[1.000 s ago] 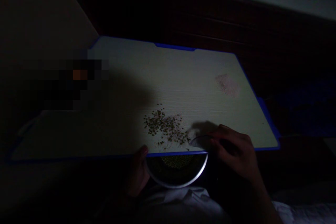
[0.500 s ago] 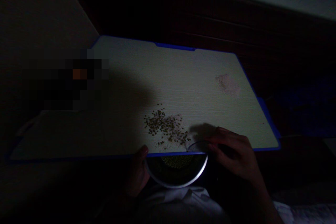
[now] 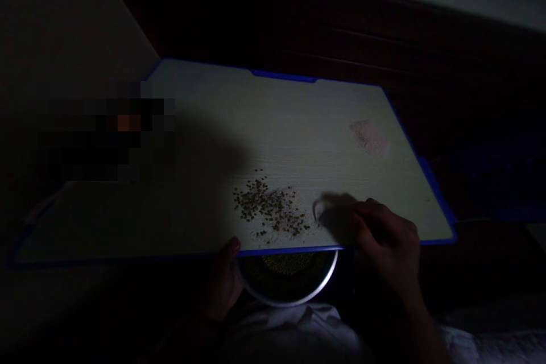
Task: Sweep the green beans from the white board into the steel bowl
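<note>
Bearing seeds (image 3: pixel 256 200): pale board (image 3: pixel 294 125) (dim room (image 3: pixel 341 34))

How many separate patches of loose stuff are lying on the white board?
2. One patch of green seeds is scattered by the near edge of the board; a pale pinkish patch lies toward its right side. The pixelated left area may hide more.

Dim interior, home by the look: blue-edged desk (image 3: pixel 307 119), loose grains (image 3: pixel 267 205), bowl (image 3: pixel 327 281) below, dark panelling (image 3: pixel 362 48) beyond.
</note>
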Demonstrator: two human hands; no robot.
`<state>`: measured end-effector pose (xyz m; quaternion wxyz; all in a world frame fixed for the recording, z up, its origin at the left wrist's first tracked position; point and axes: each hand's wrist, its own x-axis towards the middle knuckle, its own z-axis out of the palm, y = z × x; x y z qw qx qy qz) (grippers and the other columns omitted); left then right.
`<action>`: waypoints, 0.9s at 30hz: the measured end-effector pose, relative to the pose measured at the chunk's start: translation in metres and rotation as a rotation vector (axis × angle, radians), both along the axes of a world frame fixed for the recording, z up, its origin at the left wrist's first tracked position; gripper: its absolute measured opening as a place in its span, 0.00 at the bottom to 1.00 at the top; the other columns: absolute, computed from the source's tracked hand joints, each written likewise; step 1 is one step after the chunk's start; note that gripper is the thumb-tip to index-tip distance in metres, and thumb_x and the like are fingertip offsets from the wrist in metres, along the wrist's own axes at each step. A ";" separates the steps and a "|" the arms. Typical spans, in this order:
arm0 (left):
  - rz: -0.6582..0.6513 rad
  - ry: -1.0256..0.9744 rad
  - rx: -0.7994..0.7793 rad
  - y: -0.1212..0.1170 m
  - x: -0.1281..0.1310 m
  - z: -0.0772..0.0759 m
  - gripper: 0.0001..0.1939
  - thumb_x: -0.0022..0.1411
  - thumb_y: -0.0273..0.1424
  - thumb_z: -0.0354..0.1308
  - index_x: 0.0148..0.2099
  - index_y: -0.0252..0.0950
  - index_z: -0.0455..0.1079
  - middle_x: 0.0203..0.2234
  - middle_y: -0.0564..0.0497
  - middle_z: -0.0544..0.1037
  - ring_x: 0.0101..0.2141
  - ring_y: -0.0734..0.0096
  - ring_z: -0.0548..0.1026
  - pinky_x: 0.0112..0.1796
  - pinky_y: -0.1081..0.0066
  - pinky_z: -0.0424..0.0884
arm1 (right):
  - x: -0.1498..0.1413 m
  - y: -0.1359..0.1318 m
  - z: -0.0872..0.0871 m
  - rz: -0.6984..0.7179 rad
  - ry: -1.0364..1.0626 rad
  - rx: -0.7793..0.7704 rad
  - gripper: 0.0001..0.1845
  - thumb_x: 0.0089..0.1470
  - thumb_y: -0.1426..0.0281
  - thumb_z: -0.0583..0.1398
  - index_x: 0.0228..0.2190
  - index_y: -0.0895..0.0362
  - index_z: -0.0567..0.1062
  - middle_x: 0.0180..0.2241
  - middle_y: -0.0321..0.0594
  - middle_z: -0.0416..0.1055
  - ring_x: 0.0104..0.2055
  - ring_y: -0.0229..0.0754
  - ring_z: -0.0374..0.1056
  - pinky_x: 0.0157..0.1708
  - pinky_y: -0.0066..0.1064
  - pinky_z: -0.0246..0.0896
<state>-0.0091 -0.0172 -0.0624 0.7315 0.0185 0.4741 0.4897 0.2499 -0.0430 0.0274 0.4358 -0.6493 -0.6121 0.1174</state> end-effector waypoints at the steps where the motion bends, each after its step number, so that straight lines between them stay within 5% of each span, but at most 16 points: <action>1: -0.014 -0.008 -0.008 0.000 0.000 0.000 0.12 0.50 0.36 0.69 0.38 0.40 0.81 0.42 0.46 0.85 0.64 0.45 0.67 0.62 0.52 0.65 | 0.001 -0.001 0.000 0.002 0.014 0.012 0.04 0.59 0.68 0.64 0.37 0.51 0.81 0.29 0.33 0.78 0.27 0.37 0.73 0.26 0.27 0.65; 11: 0.067 0.129 -0.136 0.007 0.008 0.023 0.13 0.35 0.38 0.72 0.24 0.43 0.73 0.33 0.48 0.86 0.62 0.43 0.68 0.62 0.50 0.65 | 0.004 -0.003 -0.003 0.011 0.045 -0.023 0.04 0.58 0.69 0.64 0.36 0.51 0.80 0.30 0.34 0.77 0.29 0.37 0.73 0.27 0.27 0.64; 27: 0.038 0.143 -0.093 0.007 0.009 0.024 0.12 0.37 0.37 0.73 0.23 0.43 0.73 0.29 0.49 0.85 0.60 0.43 0.72 0.61 0.52 0.66 | 0.007 -0.001 0.001 0.087 0.073 -0.052 0.02 0.55 0.70 0.64 0.32 0.53 0.79 0.26 0.31 0.74 0.26 0.35 0.70 0.25 0.26 0.62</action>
